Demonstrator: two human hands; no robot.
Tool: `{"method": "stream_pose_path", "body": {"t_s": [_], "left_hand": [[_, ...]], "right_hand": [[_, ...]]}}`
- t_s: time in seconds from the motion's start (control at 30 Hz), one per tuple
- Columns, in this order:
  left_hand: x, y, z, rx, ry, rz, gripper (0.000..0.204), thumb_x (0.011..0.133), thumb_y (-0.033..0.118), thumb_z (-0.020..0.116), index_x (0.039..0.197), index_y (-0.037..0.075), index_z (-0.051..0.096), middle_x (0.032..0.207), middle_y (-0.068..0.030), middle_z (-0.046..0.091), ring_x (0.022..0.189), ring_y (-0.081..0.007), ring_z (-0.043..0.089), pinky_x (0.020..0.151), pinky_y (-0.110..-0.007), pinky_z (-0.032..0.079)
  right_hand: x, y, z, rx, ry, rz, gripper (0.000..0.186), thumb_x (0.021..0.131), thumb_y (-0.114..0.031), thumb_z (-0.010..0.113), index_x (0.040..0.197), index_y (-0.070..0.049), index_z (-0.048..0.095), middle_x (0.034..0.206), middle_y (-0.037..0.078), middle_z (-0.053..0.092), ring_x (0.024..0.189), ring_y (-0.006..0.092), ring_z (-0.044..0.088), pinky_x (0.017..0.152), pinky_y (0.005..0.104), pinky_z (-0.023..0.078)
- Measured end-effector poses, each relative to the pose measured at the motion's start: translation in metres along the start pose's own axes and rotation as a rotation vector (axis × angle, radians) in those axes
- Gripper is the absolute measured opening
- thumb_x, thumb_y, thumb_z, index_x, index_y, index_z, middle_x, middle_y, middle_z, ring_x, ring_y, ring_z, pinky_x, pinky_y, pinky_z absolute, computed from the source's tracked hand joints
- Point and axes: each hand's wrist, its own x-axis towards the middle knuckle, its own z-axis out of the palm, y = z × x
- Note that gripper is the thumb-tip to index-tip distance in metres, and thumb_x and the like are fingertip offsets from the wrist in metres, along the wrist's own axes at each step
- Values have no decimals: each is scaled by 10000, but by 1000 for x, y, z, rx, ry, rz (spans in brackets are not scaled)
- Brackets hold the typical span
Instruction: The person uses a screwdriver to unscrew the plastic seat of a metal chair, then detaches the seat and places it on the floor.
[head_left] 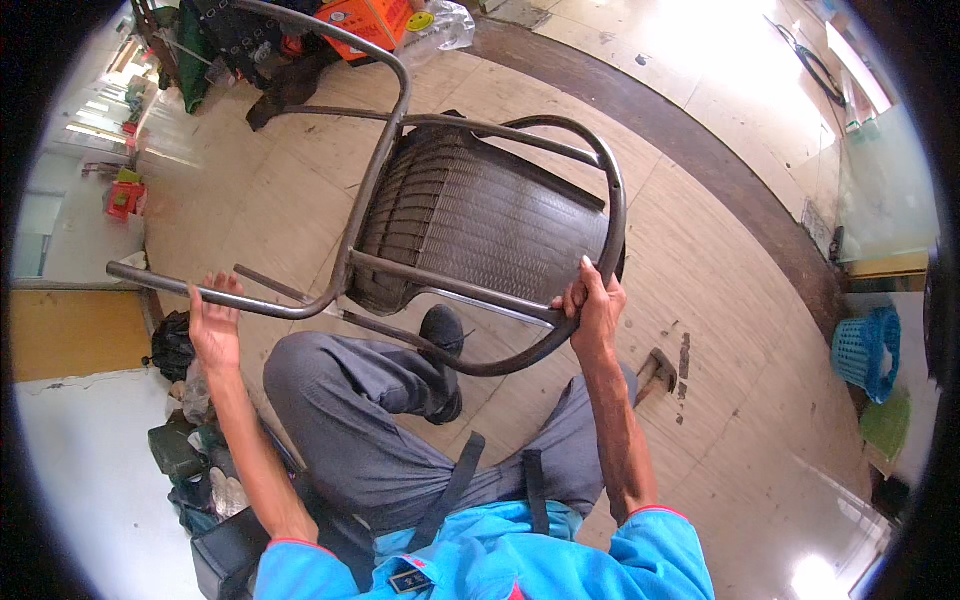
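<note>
A metal tube chair frame (375, 180) with a dark woven-pattern panel (480, 220) lies tilted across the view above my legs. My left hand (215, 325) holds a lower tube at the left loosely, thumb against it and fingers fairly straight, their tips showing above the tube. My right hand (595, 310) is closed on the curved tube at the right, beside a crossbar. Part of the panel is hidden behind the frame's tubes.
A hammer (662, 370) lies on the tiled floor (740, 380) beside my right knee. A blue plastic basket (860, 350) is at the right wall. An orange box (360, 22) stands among clutter at the top left. Bags and dark items (175, 450) sit at my left.
</note>
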Motion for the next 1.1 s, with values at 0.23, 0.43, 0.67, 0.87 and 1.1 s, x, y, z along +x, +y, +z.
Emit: {"method": "stream_pose_path", "body": {"t_s": [0.23, 0.43, 0.67, 0.87, 1.1], "left_hand": [[39, -14, 41, -208, -257, 53, 460, 1011, 307, 521, 600, 165, 368, 491, 46, 294, 429, -96, 289, 481, -272, 322], [43, -14, 79, -219, -467, 56, 513, 1034, 344, 453, 569, 163, 335, 464, 32, 262, 410, -96, 257, 470, -268, 294], [57, -56, 118, -181, -244, 184, 527, 1005, 357, 514, 548, 155, 345, 471, 18, 290, 429, -114, 270, 481, -281, 271], [66, -70, 141, -183, -256, 156, 510, 985, 329, 540, 546, 165, 338, 473, 20, 273, 454, -122, 275, 525, -292, 274], [61, -87, 213, 79, -732, -107, 314, 992, 237, 519, 702, 119, 500, 648, -32, 504, 808, -229, 550, 941, -398, 385]], "right_hand": [[72, -9, 17, -100, -37, -15, 249, 938, -237, 617, 810, -68, 487, 553, 0, 425, 416, 114, 432, 431, 316, 500], [178, -38, 56, -607, -120, -52, 455, 921, -469, 613, 892, -19, 554, 720, 94, 600, 592, 155, 599, 576, 340, 528], [176, 9, -14, -989, -106, -407, 549, 873, -406, 569, 1166, 57, 601, 902, 224, 696, 859, 350, 683, 785, 430, 523], [69, 77, -154, -541, 92, 296, 361, 960, -242, 566, 1143, 70, 579, 869, 183, 692, 697, 225, 700, 559, 303, 575], [48, 111, -154, -506, 19, 399, 327, 955, -232, 555, 1128, 42, 598, 839, 147, 693, 641, 204, 694, 543, 308, 581]]}}
